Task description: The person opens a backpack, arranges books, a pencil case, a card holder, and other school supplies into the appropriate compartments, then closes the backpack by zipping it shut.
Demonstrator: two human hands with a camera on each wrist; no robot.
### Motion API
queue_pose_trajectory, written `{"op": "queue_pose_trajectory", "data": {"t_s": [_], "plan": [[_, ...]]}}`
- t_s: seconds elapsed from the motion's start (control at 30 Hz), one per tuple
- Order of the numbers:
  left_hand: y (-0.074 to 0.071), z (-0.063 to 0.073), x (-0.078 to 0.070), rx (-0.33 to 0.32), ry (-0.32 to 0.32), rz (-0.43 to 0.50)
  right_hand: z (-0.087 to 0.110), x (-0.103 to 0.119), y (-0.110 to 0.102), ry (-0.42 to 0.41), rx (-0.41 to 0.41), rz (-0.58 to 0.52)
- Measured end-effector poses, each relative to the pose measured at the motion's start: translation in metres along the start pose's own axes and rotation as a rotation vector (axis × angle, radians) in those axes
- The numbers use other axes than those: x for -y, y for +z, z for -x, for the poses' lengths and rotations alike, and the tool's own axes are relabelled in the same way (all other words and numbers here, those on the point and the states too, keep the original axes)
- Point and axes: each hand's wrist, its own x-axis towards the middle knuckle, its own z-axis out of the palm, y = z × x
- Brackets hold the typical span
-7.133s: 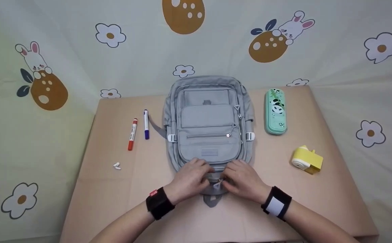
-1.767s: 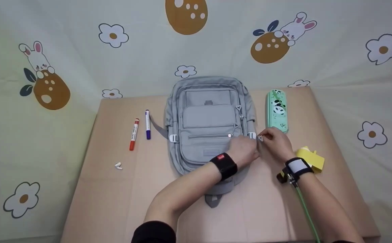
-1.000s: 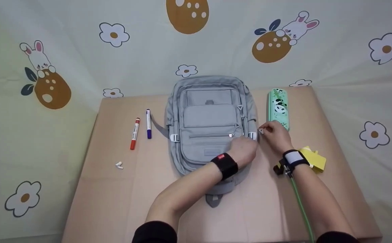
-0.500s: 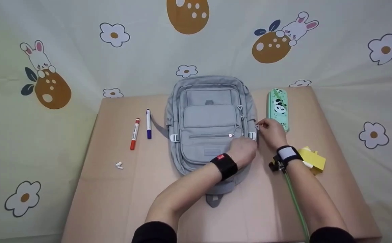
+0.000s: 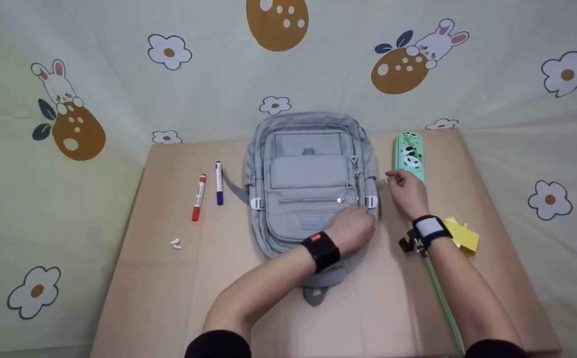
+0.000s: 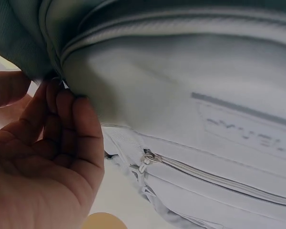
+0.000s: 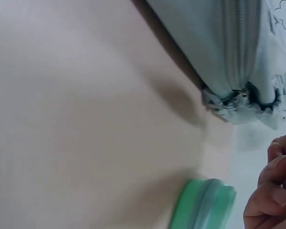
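Note:
A grey backpack (image 5: 308, 171) lies front side up on the table. My left hand (image 5: 353, 228) is at its lower right side; in the left wrist view, the curled fingers (image 6: 88, 124) of that hand grip the fabric edge by a seam. Just off the bag's right side, my right hand (image 5: 407, 194) hovers with loosely bent fingers and nothing in them. The right wrist view shows the side zipper (image 7: 239, 45) with its slider (image 7: 243, 94) near the gathered side pocket, apart from the fingers. A green panda pencil case (image 5: 410, 154) is partly hidden behind the right hand.
Left of the bag lie a red marker (image 5: 199, 196), a blue marker (image 5: 219, 182) and small white earbuds (image 5: 175, 243). A yellow box-shaped object (image 5: 462, 236) is partly covered by the right wrist. The patterned curtain (image 5: 208, 94) stands behind the table (image 5: 159, 278).
Both hands have gone from the bag's near end to its right side. The right hand moved the zipper pull away from me along the side, then let go. The left hand has shifted slightly nearer.

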Motion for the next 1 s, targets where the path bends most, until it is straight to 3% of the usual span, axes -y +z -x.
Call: {"op": "queue_pose_trajectory", "data": {"t_s": [0.23, 0.37, 0.53, 0.63, 0.77, 0.87, 1.0], "plan": [[-0.004, 0.014, 0.006, -0.014, 0.052, 0.042, -0.005, 0.018, 0.0, -0.078, 0.0, 0.007], [-0.006, 0.018, 0.01, -0.059, 0.071, 0.032, -0.01, 0.03, 0.007, -0.146, 0.052, 0.035], [-0.005, 0.014, 0.019, -0.101, 0.079, -0.035, -0.023, 0.045, 0.016, -0.185, 0.142, 0.145], [-0.002, 0.012, 0.026, -0.053, 0.067, -0.054, -0.031, 0.051, 0.02, -0.202, 0.199, 0.218], [0.001, 0.012, 0.031, 0.06, 0.034, -0.051, -0.038, 0.054, 0.025, -0.244, 0.236, 0.278], [0.002, 0.013, 0.033, 0.118, 0.019, -0.046, -0.04, 0.055, 0.028, -0.253, 0.235, 0.269], [0.002, 0.015, 0.037, 0.146, 0.02, -0.057, -0.041, 0.054, 0.028, -0.251, 0.22, 0.235]]}}
